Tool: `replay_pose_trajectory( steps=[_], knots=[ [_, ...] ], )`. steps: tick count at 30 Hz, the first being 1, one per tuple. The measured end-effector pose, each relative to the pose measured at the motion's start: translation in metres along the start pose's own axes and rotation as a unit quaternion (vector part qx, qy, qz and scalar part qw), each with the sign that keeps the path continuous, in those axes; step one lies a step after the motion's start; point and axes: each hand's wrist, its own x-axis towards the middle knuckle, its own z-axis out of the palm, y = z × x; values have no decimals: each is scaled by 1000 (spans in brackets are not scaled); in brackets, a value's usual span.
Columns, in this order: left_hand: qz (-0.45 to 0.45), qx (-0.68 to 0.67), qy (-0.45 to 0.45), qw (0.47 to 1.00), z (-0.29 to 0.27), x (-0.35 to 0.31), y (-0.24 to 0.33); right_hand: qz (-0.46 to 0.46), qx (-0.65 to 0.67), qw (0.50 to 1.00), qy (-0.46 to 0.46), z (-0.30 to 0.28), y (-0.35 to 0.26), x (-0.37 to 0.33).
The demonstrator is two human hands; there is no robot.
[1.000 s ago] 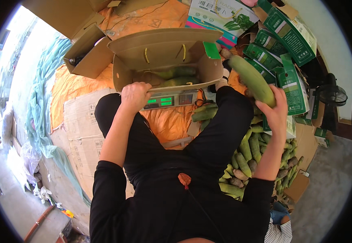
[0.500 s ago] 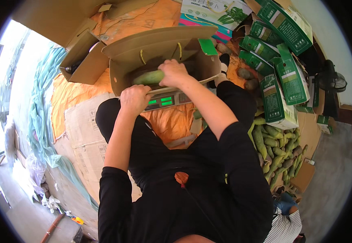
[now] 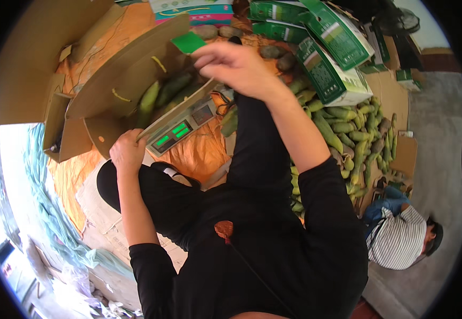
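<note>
An opened cardboard box (image 3: 90, 101) with yellow cord handles and a green flap stands on a weighing scale (image 3: 173, 133) with lit green digits. Inside lie several long vegetables that look like green radishes, one pale green radish (image 3: 148, 101) beside darker ones. My left hand (image 3: 127, 150) is closed on the box's near left rim, thumb along the edge. Above the box's right end, near the green flap, hovers my right hand (image 3: 236, 69). Its fingers are loosely bent and somewhat blurred, and nothing shows in them.
To my right lies a heap of green radishes (image 3: 358, 138). Green-and-white cartons (image 3: 326, 74) are stacked behind it. A smaller brown box (image 3: 66, 133) stands left of the scale. A person in a striped shirt (image 3: 398, 239) is at the lower right.
My right hand has let go of the pale green radish inside the box and risen off to the right. The left hand stays on the rim. The view has turned rightward.
</note>
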Motion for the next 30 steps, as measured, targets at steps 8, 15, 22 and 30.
replay_pose_trajectory(
  steps=[8,15,22,30],
  knots=[
    [19,-4,15,1000,8,2,3,156,-175,914,332,-105,131,-152],
    [-12,7,2,1000,7,-2,2,420,-305,841,154,-23,255,-299],
    [-4,7,14,1000,8,1,9,521,-389,745,148,-31,233,-348],
    [-19,-2,24,1000,9,0,2,557,-578,582,127,-69,204,-369]
  ],
)
